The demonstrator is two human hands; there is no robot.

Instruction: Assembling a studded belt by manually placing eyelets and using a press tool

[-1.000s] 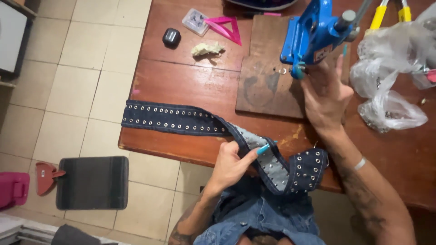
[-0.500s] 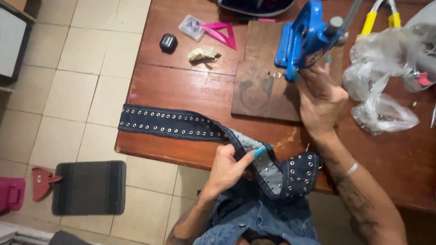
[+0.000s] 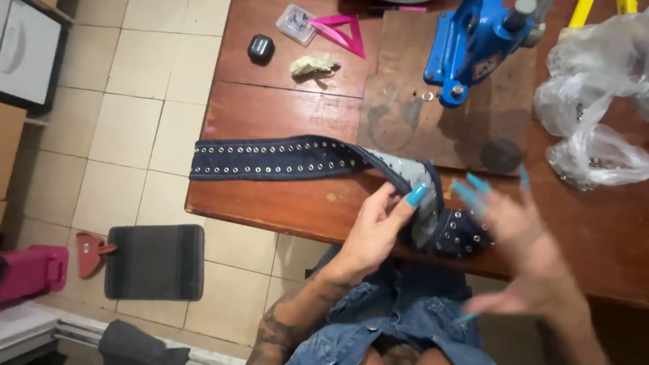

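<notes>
Dark denim strap studded with rows of silver eyelets (image 3: 284, 157) lies on the brown wooden tabletop (image 3: 284, 203), long axis left to right, parallel to the near edge. Its right end folds over and drops off the near edge. Left hand (image 3: 375, 230) pinches that folded end between thumb and fingers. Right hand (image 3: 524, 230), motion-blurred, fingers spread, holds nothing; it sits just right of the fold, apart from it. Strap extends left from both hands; left hand nearer. Blue metal press (image 3: 473, 40) stands far right on a dark board (image 3: 433, 115).
</notes>
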